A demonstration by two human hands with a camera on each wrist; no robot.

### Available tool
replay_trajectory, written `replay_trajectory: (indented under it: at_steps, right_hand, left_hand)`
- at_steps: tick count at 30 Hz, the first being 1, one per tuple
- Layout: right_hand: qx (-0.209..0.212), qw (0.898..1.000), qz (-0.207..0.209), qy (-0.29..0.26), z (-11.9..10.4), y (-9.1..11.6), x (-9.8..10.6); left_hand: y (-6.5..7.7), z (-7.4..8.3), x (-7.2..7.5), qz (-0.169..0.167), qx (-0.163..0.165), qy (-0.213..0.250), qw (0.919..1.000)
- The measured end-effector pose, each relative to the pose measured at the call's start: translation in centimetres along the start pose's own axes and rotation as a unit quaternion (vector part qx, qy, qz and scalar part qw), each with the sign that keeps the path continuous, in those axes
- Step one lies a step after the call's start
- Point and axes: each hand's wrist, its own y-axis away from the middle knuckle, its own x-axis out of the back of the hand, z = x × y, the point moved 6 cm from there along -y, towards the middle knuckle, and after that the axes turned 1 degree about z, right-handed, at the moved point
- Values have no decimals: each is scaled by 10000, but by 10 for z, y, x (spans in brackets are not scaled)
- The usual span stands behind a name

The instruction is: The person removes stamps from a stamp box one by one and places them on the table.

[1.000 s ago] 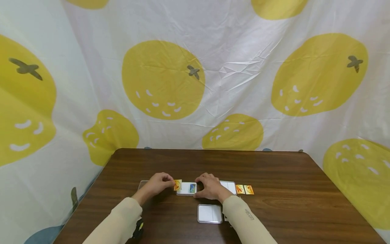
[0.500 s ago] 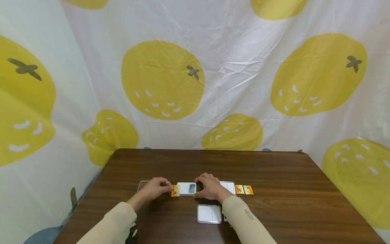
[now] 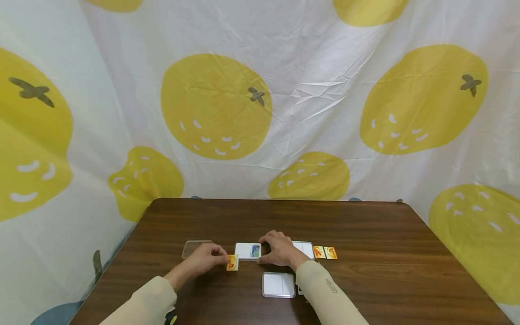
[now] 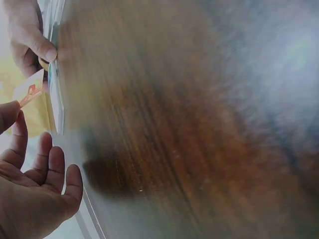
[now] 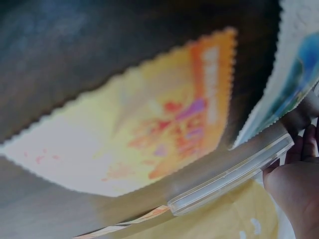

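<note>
In the head view my left hand (image 3: 207, 258) pinches a small orange-and-yellow postage stamp (image 3: 233, 262) between thumb and fingertips. The same stamp (image 4: 31, 92) shows upright in the left wrist view, the other fingers loosely bent. Just right of it a white stamp holder (image 3: 245, 251) lies flat, bearing a blue-green stamp (image 3: 255, 251). My right hand (image 3: 278, 249) grips that holder's right end, thumb on the near edge, fingers on the far one. Up close in the right wrist view are a toothed-edged orange stamp (image 5: 174, 109) and part of a blue one (image 5: 301, 64).
A clear plastic cover (image 3: 197, 241) lies behind my left hand. Another white holder (image 3: 304, 249) sits right of my right hand, beside two orange stamps (image 3: 325, 253). A clear case with a white insert (image 3: 278, 285) lies nearer me on the brown table (image 3: 378, 253).
My left hand has drawn the orange stamp off the holder's left end, leftward and toward me, uncovering that end. The right hand stays at the holder.
</note>
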Motion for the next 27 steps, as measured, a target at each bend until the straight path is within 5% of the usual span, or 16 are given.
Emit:
replay_trajectory:
  at_steps: [14,27]
  right_hand:
    - [8,10000,2,4,1,-1,-1]
    - [-5,10000,48,11,0,-1,0]
  left_hand:
    - [12,3,-6,-69,-246,61,9997]
    - [19,6,-9,59,-534,-459,9975]
